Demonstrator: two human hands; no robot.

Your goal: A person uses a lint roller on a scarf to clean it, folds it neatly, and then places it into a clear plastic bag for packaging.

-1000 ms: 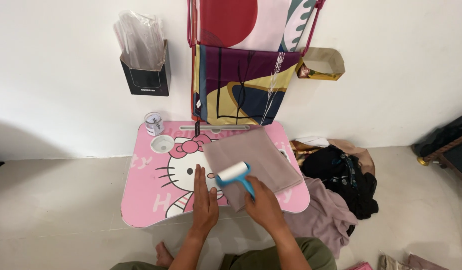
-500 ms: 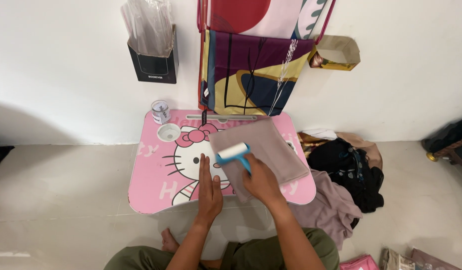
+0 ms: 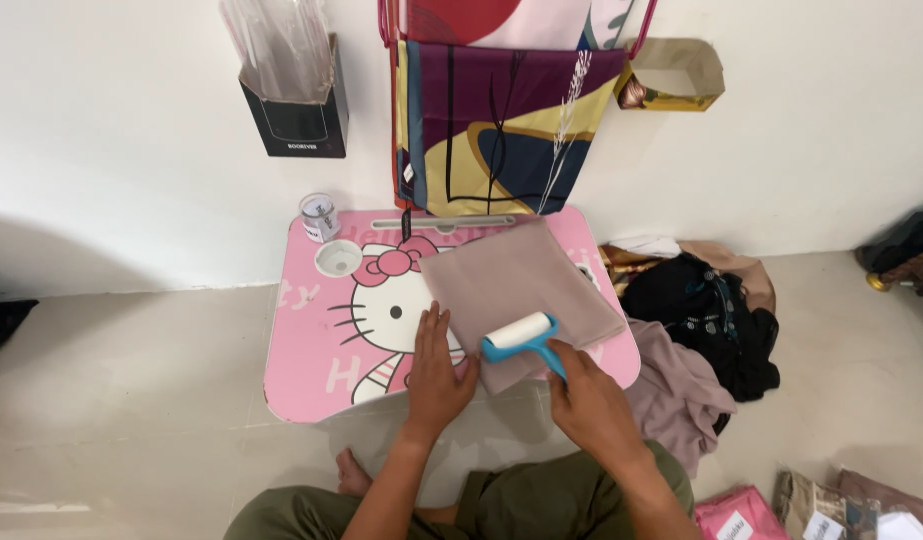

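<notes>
Cloth (image 3: pixel 516 285) on table (image 3: pixel 311 360), roller (image 3: pixel 519 334) on cloth, cup (image 3: pixel 319 216) behind-left

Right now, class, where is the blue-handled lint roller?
In the head view, the lint roller lies on the folded taupe cloth, near its front edge on the pink table, held by the right hand, beside the left hand.

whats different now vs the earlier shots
Little has changed. The right hand keeps hold of the blue-handled lint roller, whose white roll has shifted only slightly on the near part of the folded taupe cloth. The left hand stays flat at the cloth's left edge on the pink lap table. Nothing was picked up or let go.
</notes>
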